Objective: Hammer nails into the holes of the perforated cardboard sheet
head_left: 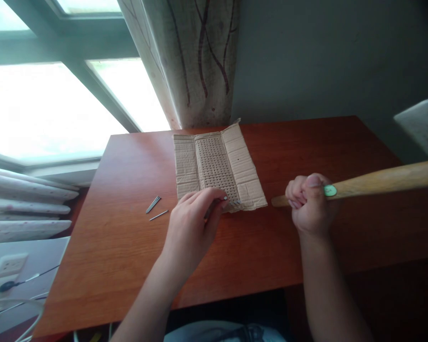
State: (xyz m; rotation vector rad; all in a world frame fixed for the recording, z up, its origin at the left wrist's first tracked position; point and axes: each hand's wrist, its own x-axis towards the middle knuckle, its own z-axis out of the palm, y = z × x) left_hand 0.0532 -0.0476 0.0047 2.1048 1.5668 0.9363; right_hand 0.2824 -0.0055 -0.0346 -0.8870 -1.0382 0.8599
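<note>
A creased piece of cardboard (240,173) lies on the table, its middle covered in rows of small holes. My left hand (196,216) is closed in a pinch at its near edge, around a nail (225,198) whose head shows by the fingertips. Beside those fingers, several small nail heads (235,203) show at the cardboard's near edge. My right hand (312,204) is wrapped round the wooden handle (381,181) of a hammer or hatchet, raised at the right. Its broad grey head (423,123) is blurred and cut off by the frame.
Left of the cardboard, several loose nails (153,204) lie on the reddish-brown table (121,256). A window (67,109) and a patterned curtain (207,57) stand behind. Wall sockets (10,266) with cables are at lower left.
</note>
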